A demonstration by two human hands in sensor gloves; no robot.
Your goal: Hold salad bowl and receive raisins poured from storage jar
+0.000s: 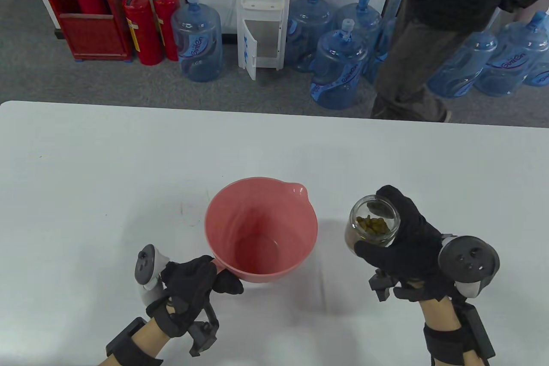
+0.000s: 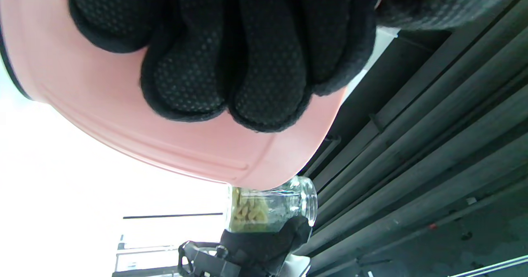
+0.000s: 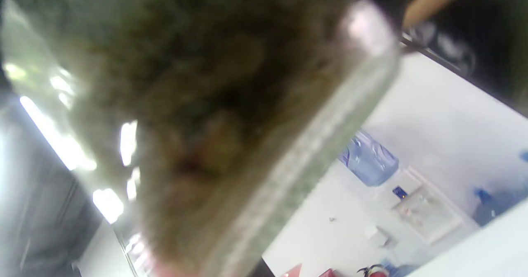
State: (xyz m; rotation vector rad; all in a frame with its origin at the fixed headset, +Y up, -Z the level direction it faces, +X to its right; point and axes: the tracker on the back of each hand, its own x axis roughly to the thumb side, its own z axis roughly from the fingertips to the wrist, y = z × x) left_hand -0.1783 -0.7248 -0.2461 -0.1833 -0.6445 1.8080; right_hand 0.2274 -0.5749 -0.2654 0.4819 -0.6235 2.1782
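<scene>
Salad bowl (image 1: 261,228): pink, smooth plastic, round with a pour lip on the far rim; stands on the white surface (image 1: 85,168), interior bare; left hand (image 1: 193,284) grips the near rim, fingers (image 2: 231,62) curled under the outer wall, apparently to steady it for pouring. Storage jar (image 1: 372,226): clear glass, lidless, holding yellow-green raisins (image 1: 374,225); right hand (image 1: 403,241) wraps it, just right of the bowl and apart from it, mouth tipped upward, not yet pouring

Past my table, the blue water jugs (image 1: 201,46) carry a slanted brand (something like "GinTen"); the red cabinet's (image 1: 79,5) sign is too small to read.
</scene>
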